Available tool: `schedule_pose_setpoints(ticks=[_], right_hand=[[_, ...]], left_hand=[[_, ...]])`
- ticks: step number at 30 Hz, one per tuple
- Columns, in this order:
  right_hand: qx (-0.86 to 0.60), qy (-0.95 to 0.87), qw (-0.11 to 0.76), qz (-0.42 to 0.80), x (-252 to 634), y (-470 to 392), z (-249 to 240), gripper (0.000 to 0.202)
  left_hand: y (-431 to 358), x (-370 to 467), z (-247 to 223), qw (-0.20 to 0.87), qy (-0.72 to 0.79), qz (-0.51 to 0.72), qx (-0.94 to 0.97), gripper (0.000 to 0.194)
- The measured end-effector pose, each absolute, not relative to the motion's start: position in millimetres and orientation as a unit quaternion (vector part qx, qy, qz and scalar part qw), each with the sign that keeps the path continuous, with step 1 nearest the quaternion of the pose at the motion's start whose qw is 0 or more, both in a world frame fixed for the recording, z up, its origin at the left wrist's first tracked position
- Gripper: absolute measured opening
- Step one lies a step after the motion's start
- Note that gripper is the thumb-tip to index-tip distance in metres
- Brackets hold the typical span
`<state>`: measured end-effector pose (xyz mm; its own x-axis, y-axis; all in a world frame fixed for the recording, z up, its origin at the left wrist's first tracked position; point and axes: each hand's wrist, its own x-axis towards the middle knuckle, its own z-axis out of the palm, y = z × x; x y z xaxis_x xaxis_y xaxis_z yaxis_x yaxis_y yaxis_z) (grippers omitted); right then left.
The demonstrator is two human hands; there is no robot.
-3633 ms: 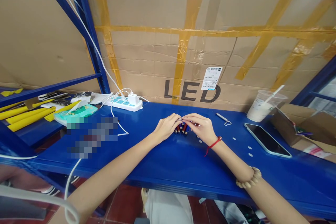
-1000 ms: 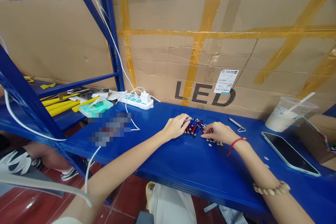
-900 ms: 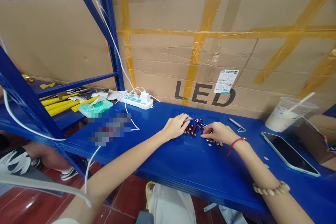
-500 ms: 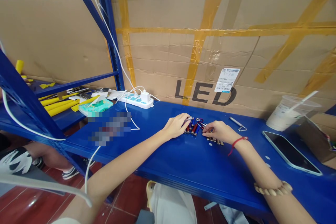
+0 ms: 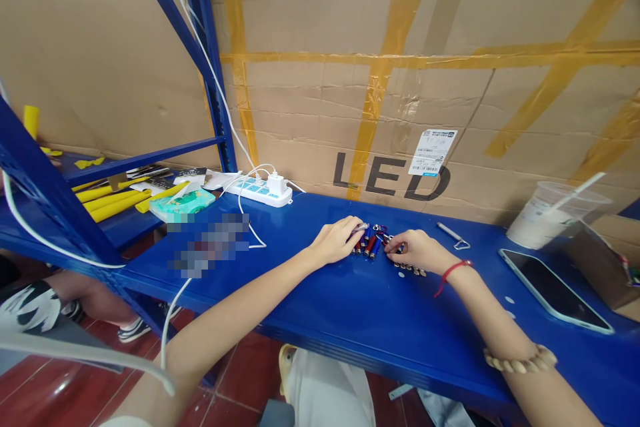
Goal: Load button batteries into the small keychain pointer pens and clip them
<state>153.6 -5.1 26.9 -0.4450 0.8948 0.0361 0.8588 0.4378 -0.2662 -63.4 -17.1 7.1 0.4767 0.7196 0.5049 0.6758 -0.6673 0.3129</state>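
Note:
On the blue shelf top [image 5: 320, 307], a row of small red and blue metal cylinders [image 5: 371, 245] with wire clips lies between my two hands. My left hand [image 5: 341, 240] rests at the left end of the row, its fingers curled down over the cylinders there; what lies under them is hidden. At the right end, my right hand [image 5: 414, 251] has thumb and forefinger pinched together by the clips, and I cannot make out what is between them. Several small brass-coloured round ends [image 5: 411, 269] show beneath that hand.
A silver cylinder with a triangular clip [image 5: 453, 235], a phone [image 5: 555, 290] and a plastic cup with a straw [image 5: 537, 220] are on the right. A white power strip [image 5: 263, 191] with cables stands at the back left. Taped cardboard [image 5: 310, 100] walls the back.
My right fingers have curled in slightly at the clips. My left hand and the row of cylinders look almost unchanged. A yellow tube at the far left stands a little higher.

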Motion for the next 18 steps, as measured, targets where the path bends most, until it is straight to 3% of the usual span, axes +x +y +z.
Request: schedule_pose_setpoints(ticks=[18], right_hand=[[-0.548,-0.824,0.101,0.099,153.1,-7.3,28.0,0.018]], left_hand=[[-14.6,-63.9,6.0,0.028,0.392,0.302,0.869,0.021]])
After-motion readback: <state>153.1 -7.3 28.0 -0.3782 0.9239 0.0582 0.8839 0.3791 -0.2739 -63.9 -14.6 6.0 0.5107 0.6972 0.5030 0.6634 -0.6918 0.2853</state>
